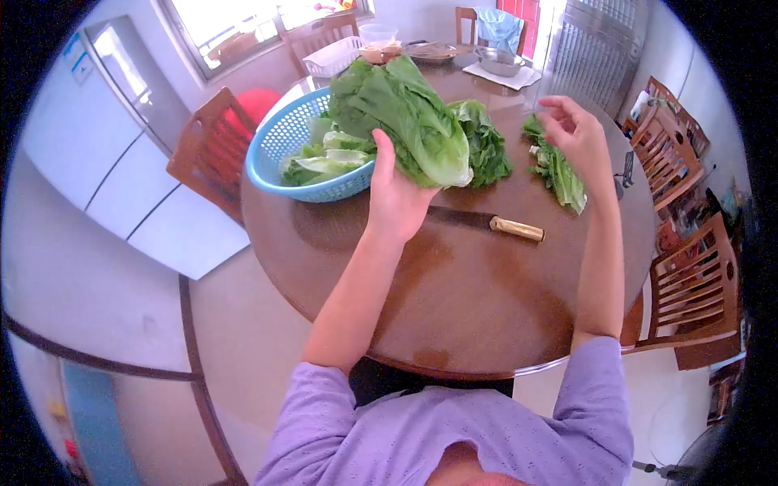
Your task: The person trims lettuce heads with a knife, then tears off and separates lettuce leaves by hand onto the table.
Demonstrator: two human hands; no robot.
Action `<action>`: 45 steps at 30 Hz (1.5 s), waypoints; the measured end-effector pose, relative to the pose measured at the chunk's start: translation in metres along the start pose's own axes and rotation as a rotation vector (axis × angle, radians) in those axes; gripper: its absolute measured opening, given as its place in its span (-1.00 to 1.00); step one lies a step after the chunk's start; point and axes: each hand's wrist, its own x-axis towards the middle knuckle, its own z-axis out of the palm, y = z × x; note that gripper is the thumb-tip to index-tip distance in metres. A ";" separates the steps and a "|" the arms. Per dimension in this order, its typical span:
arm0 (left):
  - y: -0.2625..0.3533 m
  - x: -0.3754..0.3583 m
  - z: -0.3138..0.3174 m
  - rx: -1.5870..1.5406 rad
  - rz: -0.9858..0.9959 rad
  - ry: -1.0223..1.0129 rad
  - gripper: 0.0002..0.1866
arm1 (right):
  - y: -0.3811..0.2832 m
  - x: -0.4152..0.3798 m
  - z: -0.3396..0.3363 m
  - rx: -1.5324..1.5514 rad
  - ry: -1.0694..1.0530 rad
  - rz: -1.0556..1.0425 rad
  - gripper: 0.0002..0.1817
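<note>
My left hand [397, 194] is wrapped round the lower side of a head of romaine lettuce [413, 125], holding it tilted above the table with its pale cut base toward the right. My right hand [574, 134] is raised over a small pile of loose lettuce leaves [557, 174], fingers loosely bent and apart, nothing seen in them. Behind the held head, more lettuce [484, 144] lies on the table. A knife [517, 228] with a light handle rests in front, its blade partly hidden by my left hand. Cut lettuce pieces [328, 158] fill part of a blue plastic basket [267, 154].
The round brown table [470, 300] carries a white basket [334, 57], a metal bowl [496, 63] and a tray [429, 52] at its far side. Wooden chairs [211, 154] stand around it. A dark small stand [626, 172] sits near the right edge.
</note>
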 end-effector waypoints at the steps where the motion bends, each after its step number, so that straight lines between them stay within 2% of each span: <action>1: -0.001 0.000 0.001 0.016 0.004 0.007 -0.28 | -0.030 -0.008 0.003 0.122 -0.060 -0.017 -0.73; 2: -0.001 -0.001 0.002 0.033 0.010 0.015 -0.28 | -0.053 -0.016 0.009 0.245 -0.120 -0.034 -0.71; 5: -0.004 -0.001 0.005 0.095 0.042 0.035 -0.29 | -0.087 -0.035 0.037 0.300 -0.119 -0.150 -0.70; 8: -0.006 -0.003 0.007 0.142 0.027 0.054 -0.30 | -0.090 -0.042 0.058 0.189 -0.036 -0.260 -0.66; 11: -0.010 -0.003 0.005 0.162 0.018 0.061 -0.35 | -0.086 -0.042 0.065 0.136 -0.039 -0.246 -0.64; 15: -0.011 -0.005 0.009 0.245 0.081 0.086 -0.39 | -0.075 -0.038 0.068 0.250 0.001 -0.109 -0.63; 17: -0.011 -0.009 0.010 0.333 0.135 0.112 -0.30 | -0.069 -0.034 0.065 0.356 0.012 -0.009 -0.63; 19: -0.010 -0.010 0.009 0.428 0.193 0.121 -0.15 | -0.062 -0.029 0.065 0.447 0.027 -0.011 -0.66; 20: -0.008 -0.008 0.009 0.433 0.236 0.144 0.09 | -0.059 -0.029 0.065 0.490 0.030 -0.006 -0.66; 24: -0.004 -0.004 0.009 0.563 0.407 0.254 0.18 | -0.066 -0.034 0.069 0.665 0.028 0.043 -0.67; 27: -0.005 -0.003 0.003 0.427 0.432 0.273 0.09 | -0.071 -0.037 0.076 0.710 0.068 0.045 -0.66; 30: -0.001 -0.002 0.003 0.407 0.366 0.105 -0.10 | -0.079 -0.041 0.075 0.662 0.095 0.045 -0.67; 33: -0.005 -0.003 0.000 0.360 0.249 0.136 -0.26 | -0.075 -0.040 0.074 0.637 0.097 0.017 -0.71; 36: -0.007 -0.003 0.003 0.219 0.299 0.103 -0.26 | -0.070 -0.042 0.077 0.619 0.103 0.001 -0.74; 39: -0.010 -0.003 -0.002 0.221 0.138 0.033 -0.23 | -0.074 -0.041 0.077 0.581 0.167 -0.125 -0.78; 42: -0.015 -0.002 0.000 0.351 0.215 0.026 -0.25 | -0.076 -0.042 0.071 0.559 0.142 -0.071 -0.82; 45: -0.014 -0.004 0.001 0.325 0.173 0.058 -0.31 | -0.070 -0.039 0.072 0.611 0.163 -0.055 -0.89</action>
